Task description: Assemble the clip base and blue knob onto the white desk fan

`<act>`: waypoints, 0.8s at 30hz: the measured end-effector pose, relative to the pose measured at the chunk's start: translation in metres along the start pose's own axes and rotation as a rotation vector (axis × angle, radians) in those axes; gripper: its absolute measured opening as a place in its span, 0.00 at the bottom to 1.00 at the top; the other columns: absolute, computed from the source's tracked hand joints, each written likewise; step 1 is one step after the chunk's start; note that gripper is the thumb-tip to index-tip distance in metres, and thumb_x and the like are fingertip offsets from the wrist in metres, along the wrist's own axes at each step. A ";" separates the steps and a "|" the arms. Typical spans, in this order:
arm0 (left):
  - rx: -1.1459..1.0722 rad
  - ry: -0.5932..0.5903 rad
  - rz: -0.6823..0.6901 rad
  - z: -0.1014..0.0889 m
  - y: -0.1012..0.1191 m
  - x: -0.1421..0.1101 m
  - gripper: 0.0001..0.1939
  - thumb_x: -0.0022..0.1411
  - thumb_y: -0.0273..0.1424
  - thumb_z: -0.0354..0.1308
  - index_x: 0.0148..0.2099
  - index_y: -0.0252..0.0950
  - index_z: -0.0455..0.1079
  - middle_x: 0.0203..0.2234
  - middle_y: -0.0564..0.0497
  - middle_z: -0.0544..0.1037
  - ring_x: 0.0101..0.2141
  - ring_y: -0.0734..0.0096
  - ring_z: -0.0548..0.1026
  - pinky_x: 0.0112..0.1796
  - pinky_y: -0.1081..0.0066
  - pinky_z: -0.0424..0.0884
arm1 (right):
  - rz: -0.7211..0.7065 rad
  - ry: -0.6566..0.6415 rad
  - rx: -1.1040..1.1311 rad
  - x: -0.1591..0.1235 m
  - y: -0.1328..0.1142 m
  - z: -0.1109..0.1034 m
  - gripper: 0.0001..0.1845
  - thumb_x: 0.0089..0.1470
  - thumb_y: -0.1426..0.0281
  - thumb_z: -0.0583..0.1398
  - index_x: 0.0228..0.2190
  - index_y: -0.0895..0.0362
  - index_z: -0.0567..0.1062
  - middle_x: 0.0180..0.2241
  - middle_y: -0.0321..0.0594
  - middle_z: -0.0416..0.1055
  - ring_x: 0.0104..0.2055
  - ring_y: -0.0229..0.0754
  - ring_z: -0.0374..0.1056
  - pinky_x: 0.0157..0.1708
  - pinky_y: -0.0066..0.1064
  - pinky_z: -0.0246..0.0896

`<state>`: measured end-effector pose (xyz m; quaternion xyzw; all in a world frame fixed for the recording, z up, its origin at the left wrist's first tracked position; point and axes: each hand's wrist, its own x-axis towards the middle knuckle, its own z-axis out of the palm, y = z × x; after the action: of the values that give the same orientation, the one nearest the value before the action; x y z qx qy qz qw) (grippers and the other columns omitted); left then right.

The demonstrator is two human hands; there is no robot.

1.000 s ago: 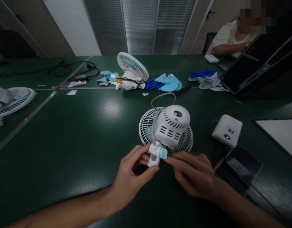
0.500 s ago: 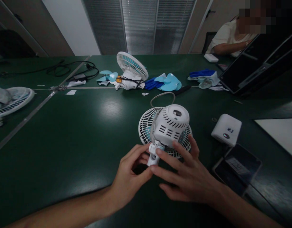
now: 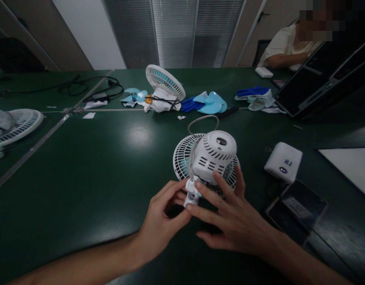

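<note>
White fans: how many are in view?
3: the near fan, right of centre; the far fan, beyond it; the left fan, cut off by the picture's edge. Others may be hidden.

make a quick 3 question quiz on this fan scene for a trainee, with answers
1. True or false: the left hand holds the white bracket of the nearest fan.
2. What colour is the glove beside the loose fan blade at mid-table: a) red, b) blue, c) yellow?
3. Fill in: the white box lies to the ____ of that fan.

Key: 1 true; 2 b; 3 right.
</note>
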<state>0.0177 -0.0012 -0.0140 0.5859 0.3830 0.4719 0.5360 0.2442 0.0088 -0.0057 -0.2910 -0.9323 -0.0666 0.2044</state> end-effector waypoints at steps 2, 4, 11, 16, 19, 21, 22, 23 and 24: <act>0.000 -0.002 -0.003 0.000 0.001 0.000 0.24 0.65 0.25 0.64 0.61 0.44 0.71 0.43 0.50 0.74 0.38 0.72 0.76 0.41 0.73 0.76 | 0.005 0.004 -0.002 0.000 0.000 0.001 0.34 0.60 0.53 0.62 0.65 0.38 0.61 0.73 0.33 0.43 0.74 0.63 0.32 0.65 0.75 0.18; -0.005 -0.002 -0.001 0.000 0.001 -0.001 0.24 0.65 0.25 0.64 0.61 0.45 0.71 0.43 0.50 0.74 0.38 0.72 0.76 0.41 0.73 0.76 | 0.008 0.006 -0.005 0.001 0.001 0.002 0.34 0.60 0.53 0.62 0.65 0.38 0.61 0.72 0.32 0.45 0.74 0.62 0.32 0.66 0.75 0.19; -0.017 0.000 0.033 -0.001 -0.001 -0.001 0.24 0.64 0.27 0.66 0.61 0.44 0.71 0.43 0.50 0.75 0.38 0.71 0.77 0.40 0.72 0.77 | -0.034 0.025 -0.094 0.002 0.000 -0.003 0.27 0.61 0.57 0.61 0.61 0.35 0.66 0.68 0.19 0.55 0.74 0.59 0.31 0.66 0.74 0.09; 0.011 0.006 -0.023 0.000 0.000 0.000 0.23 0.65 0.28 0.66 0.61 0.45 0.71 0.43 0.49 0.75 0.39 0.70 0.78 0.40 0.72 0.77 | -0.035 0.173 0.477 0.002 -0.017 -0.019 0.09 0.63 0.63 0.59 0.41 0.50 0.78 0.42 0.35 0.78 0.50 0.45 0.69 0.61 0.44 0.60; 0.039 0.012 -0.049 0.000 -0.001 -0.001 0.24 0.64 0.27 0.67 0.61 0.44 0.71 0.43 0.49 0.75 0.38 0.70 0.77 0.40 0.72 0.77 | 0.418 0.200 1.210 0.003 -0.027 -0.018 0.28 0.71 0.56 0.44 0.20 0.52 0.60 0.15 0.32 0.53 0.19 0.37 0.58 0.23 0.30 0.65; 0.045 0.014 -0.057 0.001 -0.001 -0.001 0.24 0.64 0.27 0.67 0.61 0.44 0.71 0.43 0.49 0.75 0.39 0.70 0.77 0.41 0.72 0.77 | 0.550 0.200 1.443 0.005 -0.025 -0.014 0.29 0.72 0.59 0.33 0.18 0.52 0.48 0.13 0.28 0.35 0.11 0.35 0.42 0.12 0.26 0.52; 0.049 0.014 -0.060 0.001 0.000 -0.001 0.24 0.64 0.27 0.67 0.61 0.44 0.71 0.43 0.49 0.75 0.39 0.70 0.77 0.41 0.72 0.77 | 0.620 0.219 1.625 0.006 -0.022 -0.012 0.28 0.71 0.60 0.32 0.18 0.52 0.45 0.13 0.27 0.32 0.11 0.34 0.36 0.10 0.26 0.47; 0.054 0.014 -0.061 0.001 0.000 -0.001 0.24 0.64 0.27 0.67 0.61 0.44 0.71 0.43 0.49 0.75 0.39 0.70 0.78 0.41 0.72 0.77 | 0.696 0.258 1.825 0.008 -0.017 -0.010 0.28 0.71 0.59 0.34 0.18 0.51 0.43 0.13 0.27 0.31 0.11 0.34 0.33 0.08 0.26 0.42; 0.058 0.014 -0.061 0.001 0.000 -0.001 0.24 0.64 0.27 0.67 0.61 0.43 0.72 0.43 0.49 0.76 0.39 0.70 0.78 0.41 0.72 0.77 | 0.766 0.303 1.990 0.009 -0.013 -0.009 0.29 0.70 0.58 0.37 0.17 0.51 0.42 0.13 0.27 0.31 0.12 0.34 0.31 0.08 0.26 0.38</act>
<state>0.0179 -0.0024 -0.0136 0.5861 0.4180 0.4479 0.5302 0.2335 0.0007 0.0061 -0.2553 -0.3800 0.7548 0.4699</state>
